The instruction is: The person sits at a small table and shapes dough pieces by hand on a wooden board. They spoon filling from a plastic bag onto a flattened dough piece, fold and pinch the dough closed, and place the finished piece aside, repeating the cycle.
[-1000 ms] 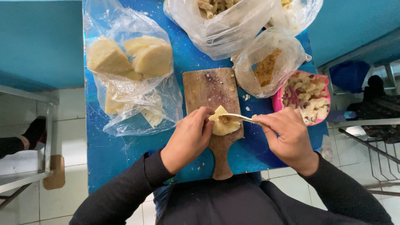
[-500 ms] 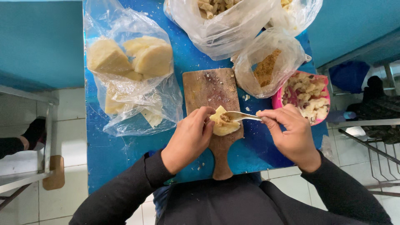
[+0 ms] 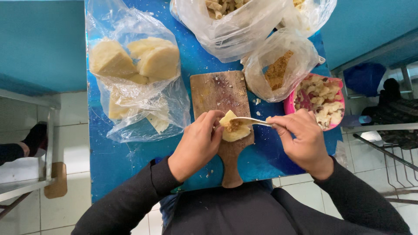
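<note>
Wooden board (image 3: 217, 93) at the bench's near edge: left hand (image 3: 198, 146) fingers grip the dough (image 3: 233, 130), right hand (image 3: 300, 139) fingers pinch a spoon (image 3: 252, 122).

A food-preparation spot: wooden cutting board (image 3: 220, 93), bagged dough (image 3: 135, 65), tiled floor (image 3: 26, 172).

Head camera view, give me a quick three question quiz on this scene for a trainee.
1. True or false: the spoon is in the right hand.
2. What lies under the flat dough piece that the left hand steadies?
A. the pink bowl
B. the wooden cutting board
C. a clear plastic bag
3. Fill in: the big pale dough blocks sit in a clear plastic ____ on the blue table.

Key:
1. True.
2. B, the wooden cutting board; the pink bowl stands to its right.
3. bag.
</note>
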A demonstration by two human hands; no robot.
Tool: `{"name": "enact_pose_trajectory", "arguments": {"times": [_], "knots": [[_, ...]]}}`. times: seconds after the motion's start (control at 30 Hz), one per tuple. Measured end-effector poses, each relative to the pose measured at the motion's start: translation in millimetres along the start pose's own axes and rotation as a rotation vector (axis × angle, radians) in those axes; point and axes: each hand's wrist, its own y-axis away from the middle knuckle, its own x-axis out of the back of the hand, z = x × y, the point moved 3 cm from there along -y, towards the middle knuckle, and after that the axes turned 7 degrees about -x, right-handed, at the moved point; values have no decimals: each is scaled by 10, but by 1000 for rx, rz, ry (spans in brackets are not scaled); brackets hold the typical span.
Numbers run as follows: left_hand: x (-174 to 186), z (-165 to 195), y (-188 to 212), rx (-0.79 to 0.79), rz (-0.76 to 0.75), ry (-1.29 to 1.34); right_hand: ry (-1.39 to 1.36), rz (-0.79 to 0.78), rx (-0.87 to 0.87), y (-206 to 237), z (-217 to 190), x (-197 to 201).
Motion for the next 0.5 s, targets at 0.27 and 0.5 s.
{"name": "enact_pose_trajectory", "arguments": {"times": [0.27,0.5], "knots": [[-54,-11,14,-58,-20,62,-160,166,-350,-75,452,291],[-131,-14,23,-131,19,111,503,171,-50,-421,259,177]]}}
